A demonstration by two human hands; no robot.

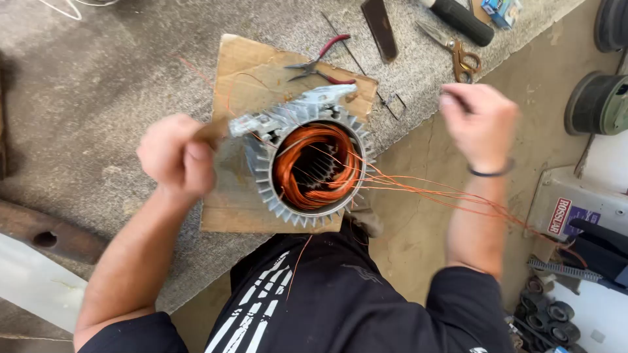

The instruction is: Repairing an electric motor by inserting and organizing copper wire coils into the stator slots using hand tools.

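Observation:
A finned grey metal motor housing (275,196) stands on end on a cardboard sheet (252,72), its bore filled with copper wire windings (317,167). My left hand (173,157) is closed around a brown stick-like handle (210,131) just left of the housing's rim. My right hand (477,124), blurred and raised to the right of the housing, is closed; I cannot tell what it holds. Loose copper wire strands (445,196) run from the windings out to the right, below that hand.
Red-handled pliers (320,62) lie on the cardboard's far edge. Scissors (458,52), a flat dark blade (379,26) and a black-handled tool (464,19) lie on the grey bench (98,85). Wire spools (598,101) and small rolls (546,310) sit at right.

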